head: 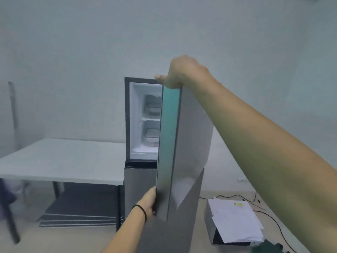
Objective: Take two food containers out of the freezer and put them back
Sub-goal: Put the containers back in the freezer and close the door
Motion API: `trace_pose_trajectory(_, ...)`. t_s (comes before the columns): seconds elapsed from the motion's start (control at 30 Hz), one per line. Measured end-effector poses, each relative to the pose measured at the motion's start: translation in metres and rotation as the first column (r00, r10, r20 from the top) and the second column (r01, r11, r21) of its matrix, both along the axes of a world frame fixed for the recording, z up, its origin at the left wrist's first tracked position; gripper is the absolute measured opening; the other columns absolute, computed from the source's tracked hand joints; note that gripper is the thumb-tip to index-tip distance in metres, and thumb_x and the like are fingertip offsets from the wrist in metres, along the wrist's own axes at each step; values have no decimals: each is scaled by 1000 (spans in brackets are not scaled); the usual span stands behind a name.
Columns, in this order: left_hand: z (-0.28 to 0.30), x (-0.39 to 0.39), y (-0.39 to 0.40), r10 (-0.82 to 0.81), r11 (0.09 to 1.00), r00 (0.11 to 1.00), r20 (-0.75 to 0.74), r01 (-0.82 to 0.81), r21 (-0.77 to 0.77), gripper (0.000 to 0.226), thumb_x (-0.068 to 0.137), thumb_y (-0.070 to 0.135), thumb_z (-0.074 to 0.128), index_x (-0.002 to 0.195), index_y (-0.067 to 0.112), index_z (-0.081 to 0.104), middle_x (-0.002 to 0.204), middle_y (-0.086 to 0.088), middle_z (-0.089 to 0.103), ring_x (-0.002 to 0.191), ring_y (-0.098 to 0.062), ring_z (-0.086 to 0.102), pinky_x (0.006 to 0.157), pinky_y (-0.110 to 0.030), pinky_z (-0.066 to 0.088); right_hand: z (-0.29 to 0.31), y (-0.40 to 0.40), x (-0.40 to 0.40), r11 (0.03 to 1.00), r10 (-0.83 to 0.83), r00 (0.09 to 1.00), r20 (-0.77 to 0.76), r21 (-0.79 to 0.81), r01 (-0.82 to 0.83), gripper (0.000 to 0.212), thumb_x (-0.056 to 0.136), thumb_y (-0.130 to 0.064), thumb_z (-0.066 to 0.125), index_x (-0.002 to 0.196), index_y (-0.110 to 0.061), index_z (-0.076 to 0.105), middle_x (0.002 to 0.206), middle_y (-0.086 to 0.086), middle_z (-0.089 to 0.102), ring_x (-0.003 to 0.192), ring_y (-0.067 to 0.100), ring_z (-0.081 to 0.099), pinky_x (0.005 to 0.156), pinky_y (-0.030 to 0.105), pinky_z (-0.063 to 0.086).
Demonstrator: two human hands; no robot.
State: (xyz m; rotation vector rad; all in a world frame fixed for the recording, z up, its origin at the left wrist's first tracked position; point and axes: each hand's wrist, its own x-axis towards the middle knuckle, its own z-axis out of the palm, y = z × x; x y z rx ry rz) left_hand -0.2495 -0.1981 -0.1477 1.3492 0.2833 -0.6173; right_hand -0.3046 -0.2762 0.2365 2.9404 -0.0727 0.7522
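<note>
A grey fridge stands ahead with its upper freezer door (184,143) swung partly open towards me. My right hand (179,73) grips the door's top corner. My left hand (149,202), a black band on its wrist, holds the door's lower edge. Inside the white freezer compartment (137,114), one food container (153,107) sits on the upper shelf and another food container (152,135) on the lower shelf. The door hides the right part of both.
A white table (63,161) stands left of the fridge, with dark flat panels (80,214) stacked on the floor beneath it. A box with white papers (233,221) and black cables (273,218) lie on the floor at the right. A dark chair (9,207) is at the far left.
</note>
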Motion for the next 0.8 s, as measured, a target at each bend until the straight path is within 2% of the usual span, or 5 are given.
trace_pose_trajectory(0.23, 24, 34, 50, 236, 961, 957, 169, -256, 109, 68, 96, 57, 32, 144, 11, 42, 143, -11, 51, 121, -27, 54, 102, -36, 45, -32, 43, 54, 979, 145, 978, 149, 120, -163, 52, 92, -53, 54, 65, -12, 36, 70, 1, 41, 79, 29, 46, 67, 34, 38)
trace_pose_trajectory(0.43, 50, 66, 71, 212, 917, 849, 484, -344, 203, 74, 93, 66, 13, 139, 19, 47, 139, 1, 54, 127, -21, 51, 113, -39, 35, -59, 75, 115, 966, 196, 961, 194, 128, -222, 65, 93, -50, 53, 137, -5, 38, 135, 14, 48, 128, 46, 38, 86, 41, 44)
trace_pose_trajectory(0.53, 56, 89, 78, 159, 893, 765, 624, -382, 240, 58, 91, 67, 18, 129, 31, 42, 128, 9, 52, 105, -7, 55, 98, -26, 35, -65, 89, 151, 974, 177, 963, 203, 106, -201, 73, 93, -51, 51, 145, -5, 28, 148, 12, 38, 139, 52, 22, 101, 46, 44)
trace_pose_trajectory(0.67, 60, 131, 86, 63, 849, 664, 746, -429, 310, 73, 94, 59, 32, 154, 24, 9, 159, 7, 24, 145, -15, 29, 117, -31, 24, -70, 103, 200, 981, 158, 961, 225, 79, -180, 78, 92, -52, 52, 149, -8, 20, 152, 9, 30, 141, 51, 15, 107, 45, 36)
trace_pose_trajectory(0.8, 61, 188, 99, -8, 786, 679, 734, -450, 424, 60, 101, 27, 38, 154, 19, 11, 151, -8, 41, 133, -27, 47, 107, -32, 39, -77, 109, 247, 987, 142, 964, 226, 35, -154, 87, 89, -50, 59, 152, -11, 11, 158, 7, 20, 144, 48, 11, 109, 45, 34)
